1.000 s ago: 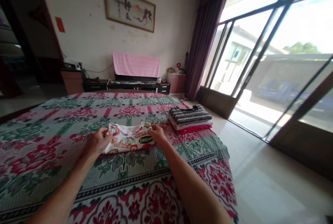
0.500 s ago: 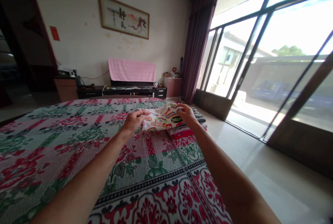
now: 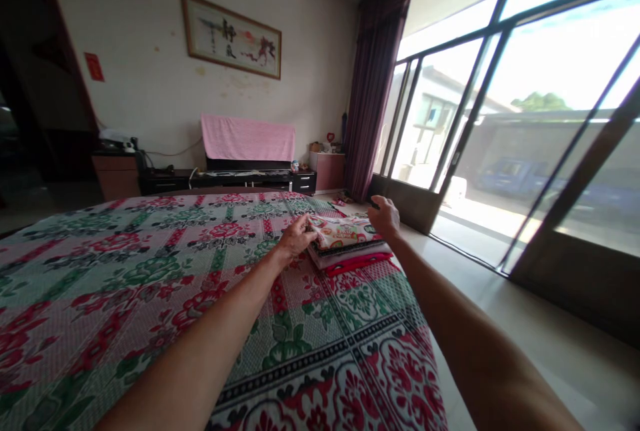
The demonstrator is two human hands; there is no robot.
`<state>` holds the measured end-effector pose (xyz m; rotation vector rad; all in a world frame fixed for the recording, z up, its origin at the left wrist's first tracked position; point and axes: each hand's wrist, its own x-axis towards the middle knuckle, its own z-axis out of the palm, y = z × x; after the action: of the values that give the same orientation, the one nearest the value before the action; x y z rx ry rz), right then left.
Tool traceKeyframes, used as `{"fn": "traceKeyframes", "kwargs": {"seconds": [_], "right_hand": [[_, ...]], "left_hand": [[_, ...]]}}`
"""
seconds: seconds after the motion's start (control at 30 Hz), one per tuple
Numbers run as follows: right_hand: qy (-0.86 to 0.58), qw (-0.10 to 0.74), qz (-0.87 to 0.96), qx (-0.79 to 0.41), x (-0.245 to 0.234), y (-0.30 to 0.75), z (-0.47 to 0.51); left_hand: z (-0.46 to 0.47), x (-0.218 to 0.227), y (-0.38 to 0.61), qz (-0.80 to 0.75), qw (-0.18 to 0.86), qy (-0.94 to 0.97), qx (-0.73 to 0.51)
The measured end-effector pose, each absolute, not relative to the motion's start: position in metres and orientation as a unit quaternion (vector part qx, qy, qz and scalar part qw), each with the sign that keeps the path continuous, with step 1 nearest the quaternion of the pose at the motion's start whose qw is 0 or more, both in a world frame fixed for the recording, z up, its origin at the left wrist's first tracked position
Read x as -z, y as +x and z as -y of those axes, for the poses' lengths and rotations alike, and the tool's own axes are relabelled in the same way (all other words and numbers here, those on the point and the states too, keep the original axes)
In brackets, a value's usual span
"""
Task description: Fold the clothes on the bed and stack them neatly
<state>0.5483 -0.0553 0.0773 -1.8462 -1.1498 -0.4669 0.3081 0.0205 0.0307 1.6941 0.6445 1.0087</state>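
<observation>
A folded white garment (image 3: 345, 233) with colourful prints lies on top of a small stack of folded clothes (image 3: 350, 263), which shows dark, pale and red layers. At its left end my left hand (image 3: 297, 237) is closed, gripping the edge of the printed garment. My right hand (image 3: 386, 217) is at the garment's right end with fingers curled in a pinch. Its fingertips are partly hidden, but they seem to hold that edge. Beneath the stack spreads a red, green and white floral bedspread (image 3: 145, 271).
The bedspread's right edge drops toward a pale tiled floor (image 3: 480, 324). Beyond it stand glass sliding doors (image 3: 525, 151) and a purple curtain (image 3: 373, 97). A low black cabinet (image 3: 225, 181) against the far wall carries a screen draped with a pink cloth (image 3: 247, 137).
Both hands have moved right with the printed garment, bringing it over the stack. It was stretched out partly left of the stack before; now it rests on top, looking more compact.
</observation>
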Motion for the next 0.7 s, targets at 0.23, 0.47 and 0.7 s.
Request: {"fn": "traceKeyframes", "kwargs": {"seconds": [0.23, 0.47, 0.7], "right_hand": [[-0.597, 0.403, 0.674, 0.164, -0.044, 0.411, 0.064], [-0.514, 0.292, 0.807, 0.003, 0.010, 0.301, 0.041], [-0.689, 0.276, 0.667, -0.070, 0.039, 0.265, 0.013]], "left_hand": [[-0.029, 0.028, 0.210, -0.454, 0.272, 0.772, -0.352], [-0.033, 0.065, 0.112, -0.469, 0.074, 0.833, -0.284], [-0.042, 0.069, 0.086, -0.435, -0.004, 0.864, -0.253]]}}
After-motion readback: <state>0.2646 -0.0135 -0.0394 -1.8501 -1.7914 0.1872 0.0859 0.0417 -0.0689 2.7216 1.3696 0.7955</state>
